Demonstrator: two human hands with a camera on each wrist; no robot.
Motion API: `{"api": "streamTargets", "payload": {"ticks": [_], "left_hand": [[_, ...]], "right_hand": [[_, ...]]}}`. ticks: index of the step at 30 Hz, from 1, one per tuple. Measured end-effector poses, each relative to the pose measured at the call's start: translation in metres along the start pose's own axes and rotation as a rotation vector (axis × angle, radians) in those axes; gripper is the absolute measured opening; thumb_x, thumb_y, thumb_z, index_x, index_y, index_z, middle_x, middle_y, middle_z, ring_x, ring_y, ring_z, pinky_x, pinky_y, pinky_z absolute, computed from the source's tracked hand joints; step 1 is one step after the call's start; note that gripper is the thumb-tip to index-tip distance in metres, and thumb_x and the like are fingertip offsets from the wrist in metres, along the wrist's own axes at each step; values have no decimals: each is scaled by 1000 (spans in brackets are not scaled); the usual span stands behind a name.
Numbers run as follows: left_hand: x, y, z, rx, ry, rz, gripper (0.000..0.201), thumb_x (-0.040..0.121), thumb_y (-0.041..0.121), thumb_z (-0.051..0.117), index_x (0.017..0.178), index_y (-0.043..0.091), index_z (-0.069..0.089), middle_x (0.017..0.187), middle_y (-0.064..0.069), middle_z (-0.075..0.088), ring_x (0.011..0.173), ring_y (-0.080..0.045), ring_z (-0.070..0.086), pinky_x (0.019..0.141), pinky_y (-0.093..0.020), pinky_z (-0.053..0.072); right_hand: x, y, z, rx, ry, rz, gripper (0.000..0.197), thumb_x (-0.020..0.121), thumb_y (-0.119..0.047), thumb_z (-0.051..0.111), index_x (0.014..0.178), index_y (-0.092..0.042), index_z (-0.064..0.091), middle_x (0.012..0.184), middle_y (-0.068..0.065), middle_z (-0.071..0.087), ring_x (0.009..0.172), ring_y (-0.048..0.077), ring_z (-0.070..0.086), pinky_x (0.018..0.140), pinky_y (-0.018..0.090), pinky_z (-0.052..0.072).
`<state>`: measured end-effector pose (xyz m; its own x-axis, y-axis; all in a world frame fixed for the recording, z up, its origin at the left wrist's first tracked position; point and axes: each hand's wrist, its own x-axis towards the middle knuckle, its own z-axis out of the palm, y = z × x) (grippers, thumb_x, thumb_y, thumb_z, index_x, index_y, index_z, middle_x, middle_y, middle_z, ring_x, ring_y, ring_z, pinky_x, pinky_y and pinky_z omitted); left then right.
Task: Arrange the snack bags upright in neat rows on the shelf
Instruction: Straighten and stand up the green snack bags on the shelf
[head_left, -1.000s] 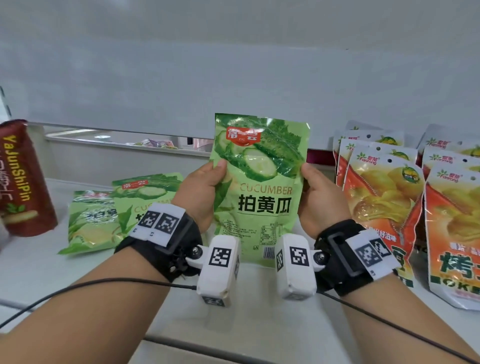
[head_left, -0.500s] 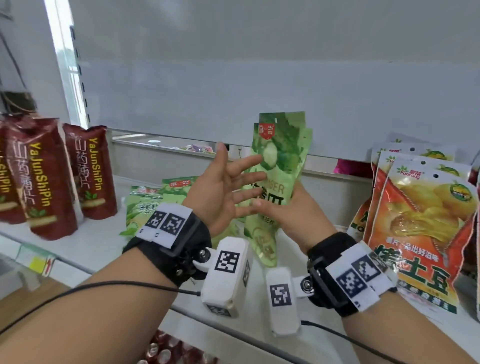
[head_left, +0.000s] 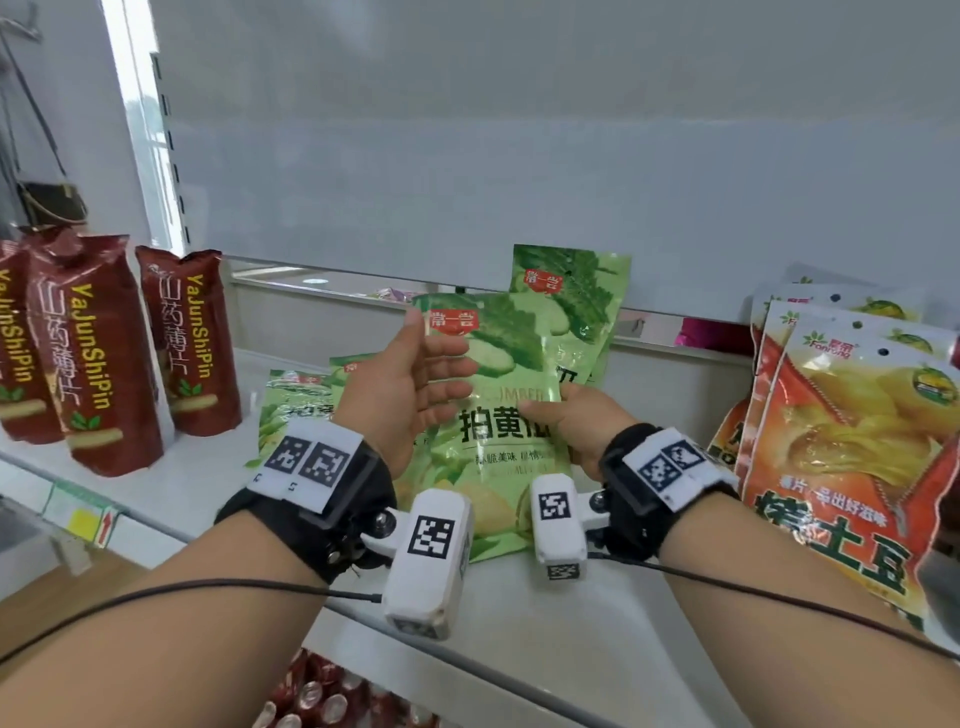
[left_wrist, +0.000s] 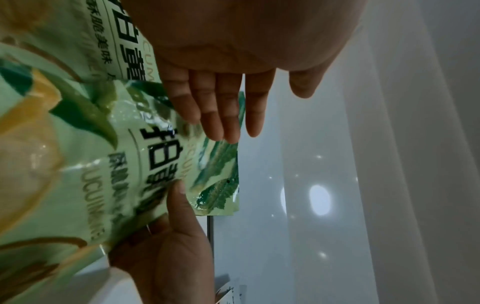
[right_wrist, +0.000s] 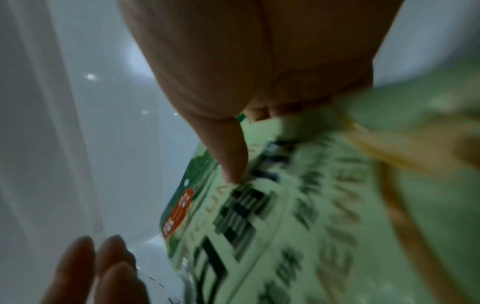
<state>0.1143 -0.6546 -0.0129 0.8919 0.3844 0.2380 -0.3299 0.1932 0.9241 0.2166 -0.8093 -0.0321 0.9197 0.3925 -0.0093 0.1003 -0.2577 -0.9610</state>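
So compared to half a second back, there are two cucumber bags up now instead of one: the rear cucumber bag (head_left: 576, 296) stands upright behind, and the front cucumber bag (head_left: 498, 410) has come up in front of it, face-on to the head camera where before the single bag was turned edge-on. The right hand (head_left: 576, 431) pinches the front bag at its right edge, thumb across the printed face, fingers tucked behind. The left hand (head_left: 405, 395) is released, fingers straight and flat against the bag's left side. The bag is pale green with cucumber slices, a red logo and big black characters, its bottom just above the white shelf (head_left: 597, 639). More green bags (head_left: 296, 405) lie flat to the left of the grip
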Motion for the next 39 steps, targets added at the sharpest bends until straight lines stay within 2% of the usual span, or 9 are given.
{"api": "streamTargets", "payload": {"ticks": [4,9,15,22,26,31,34,37,39], "left_hand": [[9,-7,0,83,-27,-65,51,97,53,34,83,17,67,73,3,72,60,-10,64,50,-19,49],[26,-10,8,133,-71,-86,48,98,51,36,87,16,68,74,2,71,64,-12,64,57,-23,49],[47,-13,20,160,-82,-121,46,98,49,37,84,17,66,70,2,69,58,-12,60,48,-19,47],[61,-16,38,155,-76,-114,36,96,46,45,87,18,65,69,4,69,58,-10,60,48,-20,46],[66,-19,58,172,-74,-61,20,93,38,55,100,20,62,91,1,63,79,-13,58,58,-25,46],[61,-20,87,313,-147,31,75,66,62,60,130,26,49,128,-2,57,109,-19,58,96,-45,48],[53,-19,104,182,-189,-28,91,60,68,61,131,12,50,134,-10,56,118,-29,57,102,-52,44],[53,-26,113,63,-125,-58,43,88,36,60,124,15,54,130,-21,56,116,-34,57,104,-47,43],[52,-30,116,36,-17,-51,71,86,5,61,148,15,28,129,-15,55,118,-32,53,104,-37,39]], "right_hand": [[21,2,-17,-111,391,-16,41,83,-20,66,119,-10,49,121,9,56,105,26,55,89,34,45],[44,-4,-41,-48,525,24,51,85,-16,59,133,-7,43,132,12,52,113,27,53,93,31,42],[62,-10,-41,-98,523,-86,20,89,-23,54,95,-7,63,91,10,61,83,26,56,69,26,38],[47,-10,-58,51,665,-207,29,92,-24,48,63,-19,49,61,2,43,58,18,38,56,27,33],[21,-16,-84,21,748,-340,30,92,-25,50,63,-19,51,58,-5,44,52,11,37,47,21,34],[-18,-24,-104,68,735,-372,26,94,-26,50,68,-22,56,69,-7,52,61,6,45,53,18,38],[-40,-24,-104,137,630,-334,24,95,-28,50,72,-24,58,74,-6,57,64,7,52,52,17,42],[-53,-19,-103,218,570,-317,19,93,-29,54,75,-28,59,81,-6,61,81,12,57,69,23,51],[-59,-14,-103,244,494,-288,8,90,-30,58,83,-30,61,92,-6,67,91,14,62,79,31,50]]}}
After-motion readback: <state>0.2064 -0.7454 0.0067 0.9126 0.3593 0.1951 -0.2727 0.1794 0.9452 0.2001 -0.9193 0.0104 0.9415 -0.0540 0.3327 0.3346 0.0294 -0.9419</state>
